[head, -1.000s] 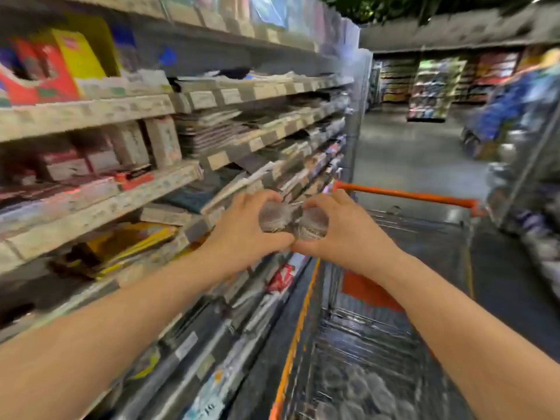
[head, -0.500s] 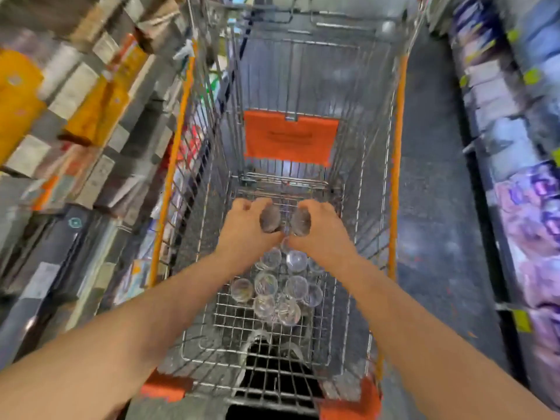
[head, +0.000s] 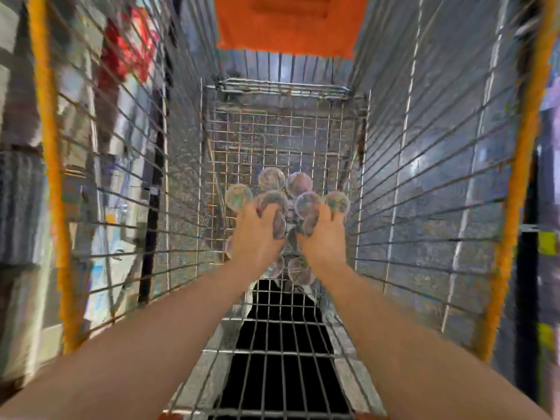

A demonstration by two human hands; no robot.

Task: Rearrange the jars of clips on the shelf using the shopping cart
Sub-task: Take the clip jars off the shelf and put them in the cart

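Both my arms reach down deep into a wire shopping cart with orange rims. My left hand grips a clear jar of clips. My right hand grips another clear jar right beside it. The two held jars almost touch, low over the cart floor. Around and under my hands several more clear round jars lie on the wire bottom; some are hidden by my hands. The picture is blurred.
The cart's wire side walls close in on both sides. An orange flap hangs at the far end. Shelves with goods show blurred through the left wall, and a dark opening lies near me.
I turned from the shelf to the cart with a jar in each hand. Both hands have gone down into the cart to the jars on its floor.
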